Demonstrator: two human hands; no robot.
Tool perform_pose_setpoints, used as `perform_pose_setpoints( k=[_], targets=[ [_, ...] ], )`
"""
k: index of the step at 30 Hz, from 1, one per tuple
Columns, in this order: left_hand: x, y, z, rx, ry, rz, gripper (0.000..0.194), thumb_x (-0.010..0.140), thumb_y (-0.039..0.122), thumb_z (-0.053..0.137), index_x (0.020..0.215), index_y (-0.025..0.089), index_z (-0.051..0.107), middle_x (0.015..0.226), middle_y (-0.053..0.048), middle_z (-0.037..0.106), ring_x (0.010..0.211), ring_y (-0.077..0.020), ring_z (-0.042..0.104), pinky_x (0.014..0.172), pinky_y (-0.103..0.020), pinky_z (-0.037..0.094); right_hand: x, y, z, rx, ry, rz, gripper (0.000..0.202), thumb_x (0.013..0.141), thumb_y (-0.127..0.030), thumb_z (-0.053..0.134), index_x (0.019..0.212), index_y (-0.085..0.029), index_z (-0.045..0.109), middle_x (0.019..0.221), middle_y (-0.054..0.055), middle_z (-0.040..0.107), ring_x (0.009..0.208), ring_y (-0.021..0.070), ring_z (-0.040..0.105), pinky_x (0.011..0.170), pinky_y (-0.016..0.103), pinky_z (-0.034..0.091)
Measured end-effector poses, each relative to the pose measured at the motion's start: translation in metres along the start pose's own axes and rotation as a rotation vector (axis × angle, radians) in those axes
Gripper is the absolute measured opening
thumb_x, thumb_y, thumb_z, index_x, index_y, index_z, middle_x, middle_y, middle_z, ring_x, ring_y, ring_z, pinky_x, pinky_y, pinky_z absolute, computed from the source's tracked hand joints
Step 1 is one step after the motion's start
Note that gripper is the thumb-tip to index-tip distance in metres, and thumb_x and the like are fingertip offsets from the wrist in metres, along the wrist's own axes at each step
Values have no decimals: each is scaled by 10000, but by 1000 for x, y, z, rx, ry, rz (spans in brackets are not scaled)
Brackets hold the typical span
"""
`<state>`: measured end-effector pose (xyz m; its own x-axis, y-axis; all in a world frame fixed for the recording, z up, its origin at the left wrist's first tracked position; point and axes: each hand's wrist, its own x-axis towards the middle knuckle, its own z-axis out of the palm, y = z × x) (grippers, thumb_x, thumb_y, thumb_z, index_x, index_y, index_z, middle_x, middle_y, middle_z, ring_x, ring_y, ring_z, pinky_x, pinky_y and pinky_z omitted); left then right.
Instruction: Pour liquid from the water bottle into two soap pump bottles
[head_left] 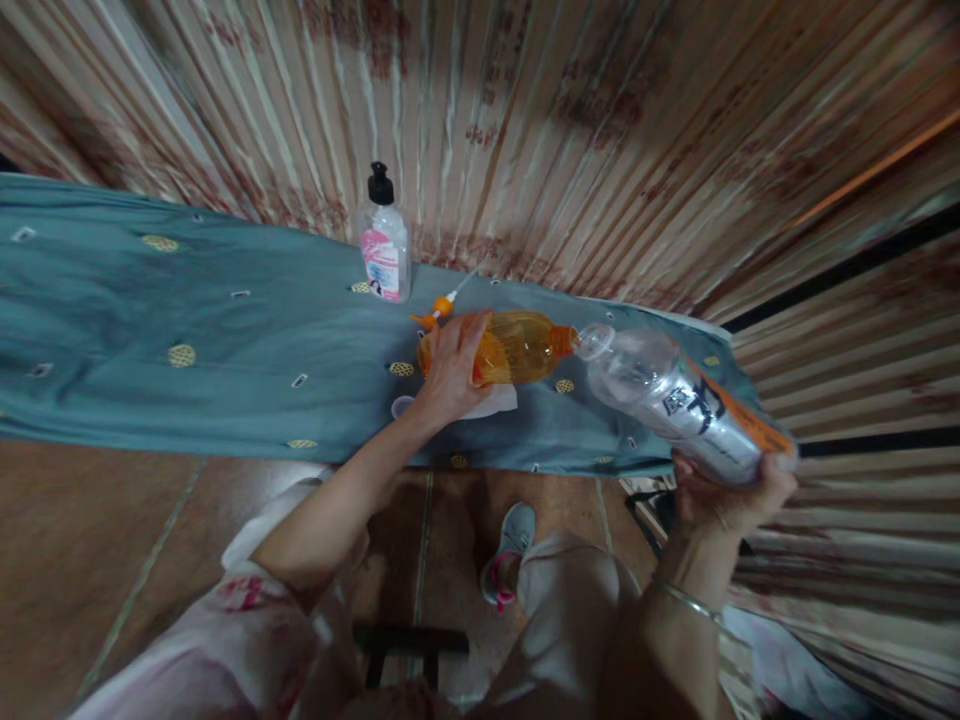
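Note:
My left hand [452, 368] is wrapped round the body of an orange see-through bottle [529, 347], tilted with its neck to the right. My right hand [731, 495] grips the base of a large clear plastic bottle [637, 370] with a silver and orange label. The clear bottle's mouth meets the orange bottle's mouth; I cannot tell whether they touch. Beyond my left hand lies an orange pump top [441, 308] with a thin tube. White paper or cloth [495, 402] shows under the orange bottle, and a small clear cap [403, 407] sits beside my wrist.
A pump bottle [386, 255] with a black top and pink label stands at the back of the narrow table with a teal cloth [240, 340]. Behind it hangs a pleated curtain [465, 130]. Black bars [847, 270] are at the right, and a stool [410, 640] is below.

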<state>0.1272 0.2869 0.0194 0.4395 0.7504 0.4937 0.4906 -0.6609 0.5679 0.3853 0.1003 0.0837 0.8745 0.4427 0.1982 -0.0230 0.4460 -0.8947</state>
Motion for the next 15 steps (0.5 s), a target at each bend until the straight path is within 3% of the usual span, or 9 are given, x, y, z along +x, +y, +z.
perform_pose_setpoints(
  k=[15],
  targets=[
    [0, 0, 1, -1, 13, 11, 930, 706, 255, 751, 1534, 166, 337, 1472, -181, 496, 1389, -362, 444, 1201, -573, 286, 2, 2, -4, 8, 14, 12, 463, 571, -486, 648, 942, -210, 631, 926, 19, 609, 612, 135, 532, 347, 188, 281]
  ],
)
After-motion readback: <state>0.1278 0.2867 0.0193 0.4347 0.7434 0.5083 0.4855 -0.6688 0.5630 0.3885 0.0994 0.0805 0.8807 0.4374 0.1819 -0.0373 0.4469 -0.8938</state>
